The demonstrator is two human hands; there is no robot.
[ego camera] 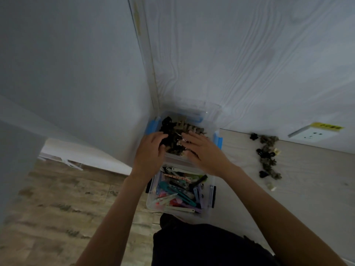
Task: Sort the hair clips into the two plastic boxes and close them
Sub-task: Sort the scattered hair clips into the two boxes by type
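Home room corner: wood-look floor (57,198), wall socket (311,135), pale wood-grain table (307,189).

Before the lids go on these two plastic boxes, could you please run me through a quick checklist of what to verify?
1. All claw clips in: not ok; a loose row of claw clips lies on the table.
2. Far box fill level: not ok; dark clips heap above its rim.
3. Near box sorted: ok; only flat colourful snap clips show.
4. Hands free: cannot tell; left hand and right hand are on the heap.
5. Lids within reach: cannot tell.
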